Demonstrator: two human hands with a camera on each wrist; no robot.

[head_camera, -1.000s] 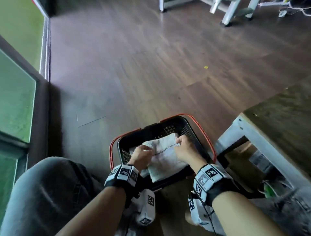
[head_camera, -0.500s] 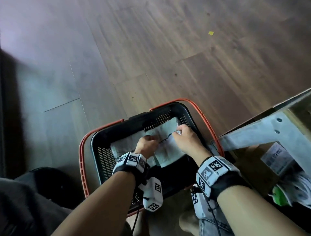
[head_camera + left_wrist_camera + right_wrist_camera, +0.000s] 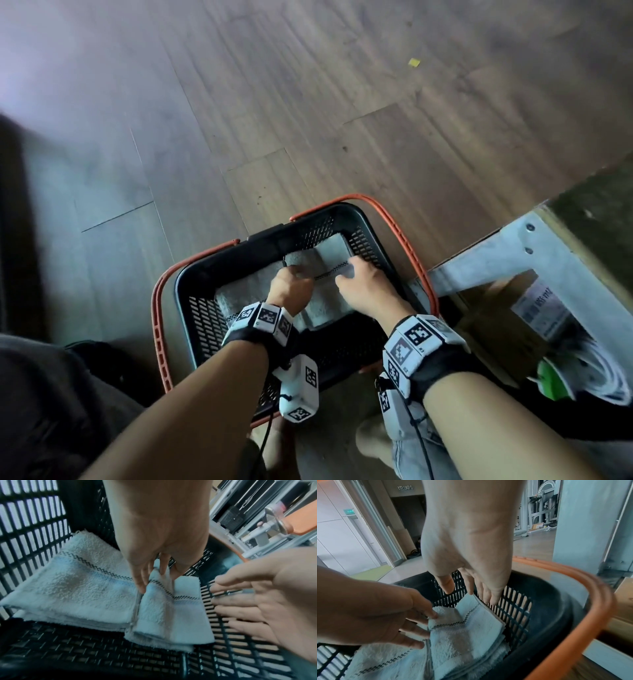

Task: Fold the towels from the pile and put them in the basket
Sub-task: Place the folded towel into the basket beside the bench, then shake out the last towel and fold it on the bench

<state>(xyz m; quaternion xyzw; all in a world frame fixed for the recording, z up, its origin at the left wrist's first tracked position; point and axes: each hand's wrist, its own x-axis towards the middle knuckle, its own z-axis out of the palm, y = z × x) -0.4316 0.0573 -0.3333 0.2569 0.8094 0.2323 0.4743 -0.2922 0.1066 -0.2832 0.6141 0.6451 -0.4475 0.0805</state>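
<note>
While both hands reach into basket (image 3: 394,233), two folded towels lie side by side on its floor. First towel (image 3: 77,595) at 9 o'clock, flat. Second towel (image 3: 173,609) at 3 o'clock, by wall. Left hand (image 3: 159,536) fingers straight, tips on second towel's far edge, pinching nothing. Right hand (image 3: 469,545) loose, fingers straight, just above its corner, holding nothing. Two towels look done. Pile not in view, so cannot tell how many left.

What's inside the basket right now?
Two folded white towels: a larger towel and a smaller towel beside it. Anything beneath them in the basket is hidden.
</note>
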